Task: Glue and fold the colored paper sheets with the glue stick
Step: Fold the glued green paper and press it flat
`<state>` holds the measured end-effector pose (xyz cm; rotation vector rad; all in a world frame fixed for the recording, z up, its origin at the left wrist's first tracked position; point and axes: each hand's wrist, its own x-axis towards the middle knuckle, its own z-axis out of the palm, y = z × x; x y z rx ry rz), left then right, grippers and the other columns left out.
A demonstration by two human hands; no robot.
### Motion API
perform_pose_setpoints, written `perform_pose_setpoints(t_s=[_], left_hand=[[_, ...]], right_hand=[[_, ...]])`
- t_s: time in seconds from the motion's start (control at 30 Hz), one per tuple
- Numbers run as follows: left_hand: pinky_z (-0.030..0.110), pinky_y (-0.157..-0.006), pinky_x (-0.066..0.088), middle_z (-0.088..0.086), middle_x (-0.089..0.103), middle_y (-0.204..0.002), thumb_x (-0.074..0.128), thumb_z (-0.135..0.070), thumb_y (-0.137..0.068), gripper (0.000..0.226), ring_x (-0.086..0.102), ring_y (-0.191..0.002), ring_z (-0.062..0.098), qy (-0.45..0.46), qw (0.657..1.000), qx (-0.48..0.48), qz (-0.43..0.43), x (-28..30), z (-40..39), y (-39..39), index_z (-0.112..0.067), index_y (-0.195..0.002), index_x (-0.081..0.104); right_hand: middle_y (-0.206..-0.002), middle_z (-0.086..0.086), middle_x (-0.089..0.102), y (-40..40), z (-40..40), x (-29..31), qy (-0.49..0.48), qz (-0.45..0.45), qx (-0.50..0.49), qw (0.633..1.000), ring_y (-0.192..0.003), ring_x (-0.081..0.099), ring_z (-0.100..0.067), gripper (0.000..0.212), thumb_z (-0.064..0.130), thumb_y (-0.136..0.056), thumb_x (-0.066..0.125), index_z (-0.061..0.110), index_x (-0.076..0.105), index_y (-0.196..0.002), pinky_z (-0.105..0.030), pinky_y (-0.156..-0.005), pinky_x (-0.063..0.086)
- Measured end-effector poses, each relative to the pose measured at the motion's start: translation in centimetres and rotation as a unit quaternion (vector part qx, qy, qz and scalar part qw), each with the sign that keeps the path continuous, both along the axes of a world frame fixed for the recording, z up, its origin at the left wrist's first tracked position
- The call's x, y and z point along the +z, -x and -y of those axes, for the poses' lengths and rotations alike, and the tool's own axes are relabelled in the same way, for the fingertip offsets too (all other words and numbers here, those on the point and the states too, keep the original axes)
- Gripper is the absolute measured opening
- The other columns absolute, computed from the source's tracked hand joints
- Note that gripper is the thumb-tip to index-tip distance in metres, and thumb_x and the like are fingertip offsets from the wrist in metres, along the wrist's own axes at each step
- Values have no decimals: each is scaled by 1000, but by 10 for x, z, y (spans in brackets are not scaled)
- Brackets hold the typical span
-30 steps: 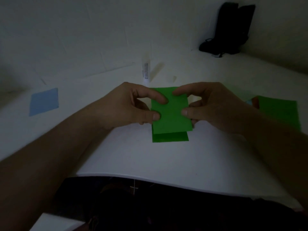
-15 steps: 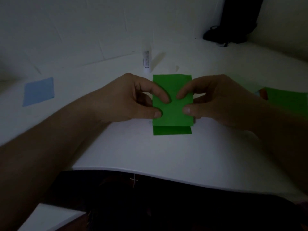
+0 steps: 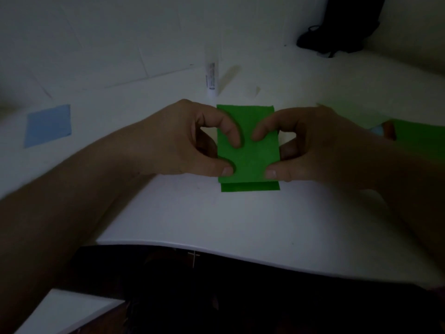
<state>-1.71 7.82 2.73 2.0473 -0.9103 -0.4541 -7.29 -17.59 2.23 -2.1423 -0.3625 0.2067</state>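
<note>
Green folded paper sheet (image 3: 249,153) is lying on the white table (image 3: 216,218), pinched at its side edges by the left hand (image 3: 183,141) and right hand (image 3: 320,145). White glue stick (image 3: 211,75) is standing upright just beyond.

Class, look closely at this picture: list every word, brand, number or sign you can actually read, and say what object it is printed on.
Nothing here can be read.
Glue stick: a printed label runs down its side, but the print is too small and blurred to make out.
Folded green paper, blue sheet, green sheet at the right edge: plain, with no print showing.
White table: no markings visible.
</note>
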Motion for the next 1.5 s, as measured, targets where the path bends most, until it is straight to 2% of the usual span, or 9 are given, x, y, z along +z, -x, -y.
perform_pose_setpoints(t_s=[0.1, 0.27, 0.47, 0.57, 0.67, 0.8, 0.97, 1.13, 1.5], left_hand=[[69, -63, 55, 25, 73, -84, 88, -45, -69, 40, 66, -71, 54, -13, 1000, -5, -1, -2, -1, -3, -33, -103, 70], [54, -54, 52, 22, 70, -73, 90, -43, -69, 38, 60, -57, 47, -27, 1000, -10, 1, -2, 0, -3, -33, -98, 68], [51, -54, 53, 23, 70, -75, 94, -39, -68, 40, 60, -57, 44, -25, 1000, -10, -12, -2, 1, -3, -32, -98, 68], [47, -57, 54, 19, 71, -75, 94, -43, -66, 41, 62, -57, 33, -21, 1000, -14, -12, -4, 0, -3, -33, -98, 69], [57, -64, 59, 16, 74, -83, 90, -46, -66, 41, 67, -67, 42, -14, 1000, -9, -14, -3, 0, -2, -33, -99, 70], [39, -53, 48, 12, 67, -68, 91, -44, -68, 36, 54, -52, 23, -10, 1000, -7, -14, -2, 0, -1, -33, -95, 70], [49, -54, 51, 25, 68, -74, 90, -45, -68, 40, 57, -54, 41, -20, 1000, -9, -7, -3, -1, -4, -31, -99, 69], [30, -52, 43, 14, 67, -65, 90, -39, -68, 34, 51, -49, 19, -33, 999, -9, 10, -3, 1, -3, -33, -94, 69], [27, -51, 42, 9, 66, -62, 91, -35, -69, 32, 50, -48, 15, -38, 999, -6, 14, -2, 1, -2, -33, -91, 68]], right_hand=[[-78, -1, 78, 1, 1, 0, 8, 6, 13, 1000, -74, 77, -29, 47, 17, -68, 90, 39, 66, -101, -56, -78, 62], [-85, 8, 75, 0, 2, 0, -24, 26, 9, 999, -70, 76, -18, 38, 9, -74, 86, 32, 68, -99, -27, -63, 61], [-111, -8, 70, -6, 3, -6, -50, 24, 7, 998, -81, 78, -25, 37, 9, -72, 86, 36, 71, -93, -43, -74, 65], [-97, 1, 76, -5, 4, -6, -39, 26, 17, 999, -78, 78, -22, 41, 7, -73, 87, 37, 70, -96, -36, -72, 65], [-86, 19, 75, -3, 4, -5, -1, 31, 15, 999, -74, 77, -16, 43, 12, -72, 88, 36, 67, -101, -31, -71, 64], [-92, 26, 72, -3, 0, -3, 1, 31, 3, 1000, -75, 77, -17, 46, 12, -71, 89, 36, 66, -103, -29, -71, 62], [-82, 38, 67, 0, -4, 0, 25, 38, 3, 999, -66, 74, -8, 47, 12, -71, 89, 37, 64, -102, -13, -59, 52], [-71, 28, 68, 1, -6, 2, 70, 56, -5, 996, -60, 70, -4, 48, 19, -69, 91, 41, 63, -100, -11, -57, 50], [-72, 21, 71, 2, -7, 3, 90, 65, -12, 994, -60, 70, -7, 47, 20, -68, 91, 43, 62, -97, -17, -57, 55]])
